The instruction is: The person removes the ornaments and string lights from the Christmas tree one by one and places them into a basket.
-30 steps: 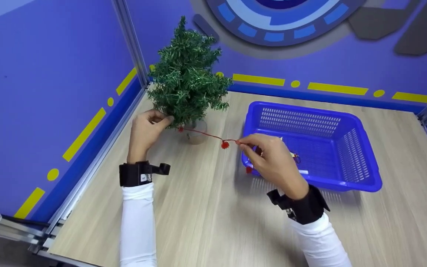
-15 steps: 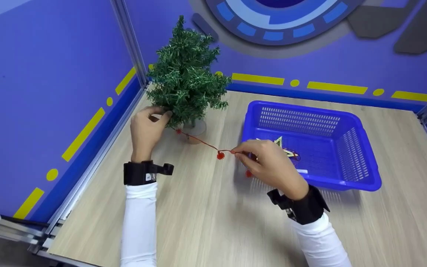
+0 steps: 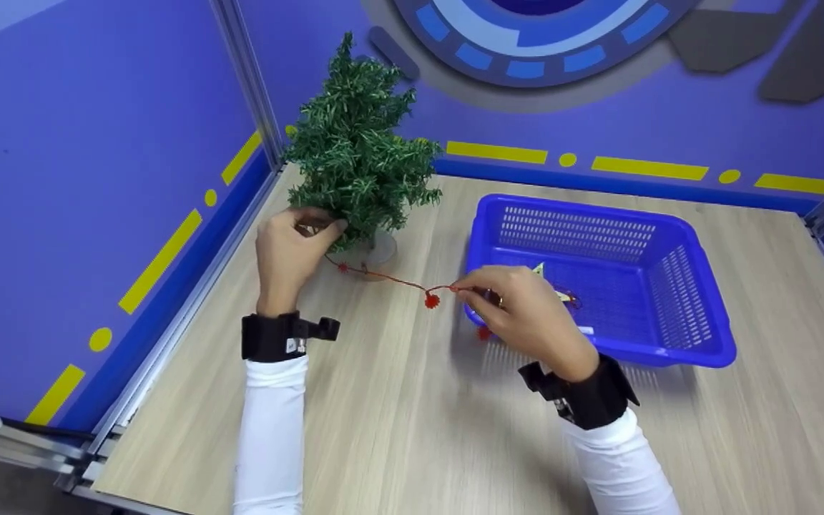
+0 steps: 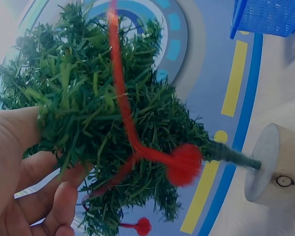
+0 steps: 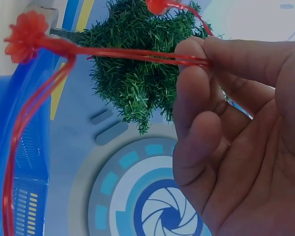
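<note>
A small green artificial Christmas tree (image 3: 358, 143) stands at the back left on a round wooden base (image 4: 282, 164). My left hand (image 3: 289, 247) is at its lower left branches. Its thumb tip is hidden in the needles, with the other fingers curled behind them. A red string garland (image 3: 394, 279) with flower-shaped beads (image 3: 432, 300) runs from below the left hand, past the base, to my right hand (image 3: 526, 307). The right thumb and index finger (image 5: 192, 84) pinch the garland's doubled string. Another red bead (image 3: 483, 333) hangs below the right hand, beside the basket.
A blue plastic basket (image 3: 698, 279) with slotted walls stands on the right, partly under my right hand. Gold star-shaped ornaments (image 3: 566, 296) lie inside it. Blue panels (image 3: 111, 143) and metal posts enclose the wooden table (image 3: 398, 443) at the left and back.
The garland's left part hangs lower near the tree base. My left hand has shifted slightly right among the branches, and the tree has turned a little. My right hand has dropped slightly, still pinching the garland.
</note>
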### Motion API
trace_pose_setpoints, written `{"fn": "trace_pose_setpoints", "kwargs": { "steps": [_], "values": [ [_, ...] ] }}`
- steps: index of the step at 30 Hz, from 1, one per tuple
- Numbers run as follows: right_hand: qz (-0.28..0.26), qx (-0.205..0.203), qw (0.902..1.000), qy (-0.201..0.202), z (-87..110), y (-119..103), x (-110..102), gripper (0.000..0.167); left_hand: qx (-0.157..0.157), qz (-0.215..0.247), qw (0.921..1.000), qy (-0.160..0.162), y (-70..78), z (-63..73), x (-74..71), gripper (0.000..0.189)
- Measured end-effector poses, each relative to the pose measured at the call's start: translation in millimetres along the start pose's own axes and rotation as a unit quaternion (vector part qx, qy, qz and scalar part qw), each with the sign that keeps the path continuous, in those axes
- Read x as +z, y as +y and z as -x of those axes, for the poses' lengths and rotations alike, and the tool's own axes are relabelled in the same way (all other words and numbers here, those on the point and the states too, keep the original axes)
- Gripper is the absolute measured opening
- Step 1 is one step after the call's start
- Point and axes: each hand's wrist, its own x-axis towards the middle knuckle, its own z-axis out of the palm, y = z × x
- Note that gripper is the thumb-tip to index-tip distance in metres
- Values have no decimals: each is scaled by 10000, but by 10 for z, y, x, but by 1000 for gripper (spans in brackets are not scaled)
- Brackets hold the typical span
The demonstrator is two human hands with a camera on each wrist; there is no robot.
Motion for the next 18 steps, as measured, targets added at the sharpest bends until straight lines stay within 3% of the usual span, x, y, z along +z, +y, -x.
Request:
{"fn": "trace_pose_setpoints", "kwargs": {
  "steps": [5,9,12,18],
  "values": [
    [9,-28,10000,12,-17,-3,0,13,141,-35,9999,-78,39,-1,-8,41],
    [0,-2,10000,12,-17,1,3,13,298,222,9975,604,32,-8,-34,45],
    [-8,8,10000,-7,-18,-3,5,13,634,631,9888,1194,44,-11,-50,42],
    [32,-94,9999,25,-18,-13,1,14,1220,782,9779,1506,94,-19,7,28]
  ]
}}
